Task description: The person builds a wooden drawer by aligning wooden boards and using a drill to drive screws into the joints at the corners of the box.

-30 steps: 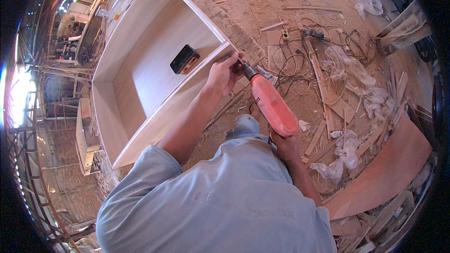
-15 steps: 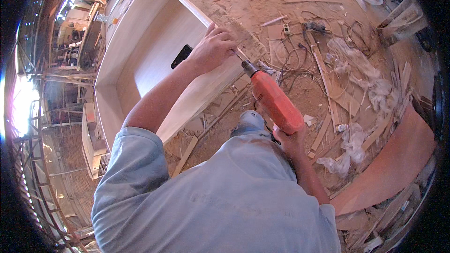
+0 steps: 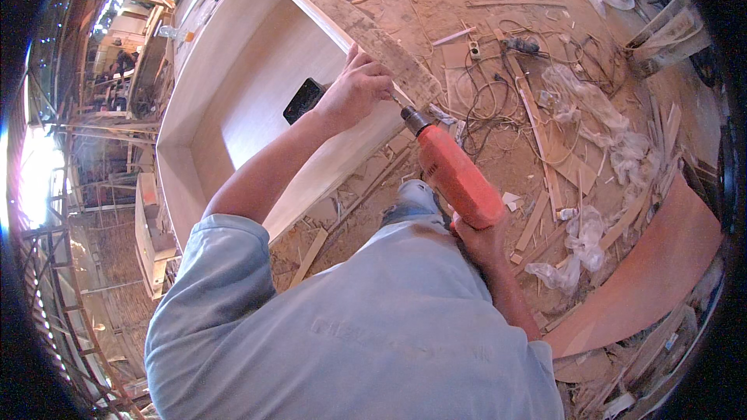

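My right hand (image 3: 480, 239) grips the handle end of an orange power drill (image 3: 459, 175). The drill's dark chuck and thin bit point up and left at the corner of a pale wooden box (image 3: 257, 50), open at the top. At that corner my left hand (image 3: 356, 93) lies over the rim, one finger stretched along the edge. Its other fingers are pinched close to the bit's tip; whatever is between them is too small to make out. Inside the box, beside my left wrist, sits a small black tray (image 3: 303, 99) with dark contents I cannot tell.
A worn plank (image 3: 381, 39) runs along the box's far side. On the dirt floor lie tangled cables, a socket block (image 3: 475, 50), another power tool (image 3: 523, 45), wood strips and crumpled clear plastic (image 3: 583, 245). A curved reddish sheet (image 3: 654, 272) lies at the right.
Both hands and the drill stay nearly in place, with the bit still at the box's corner. The view has shifted slightly, and more of the black tray shows.
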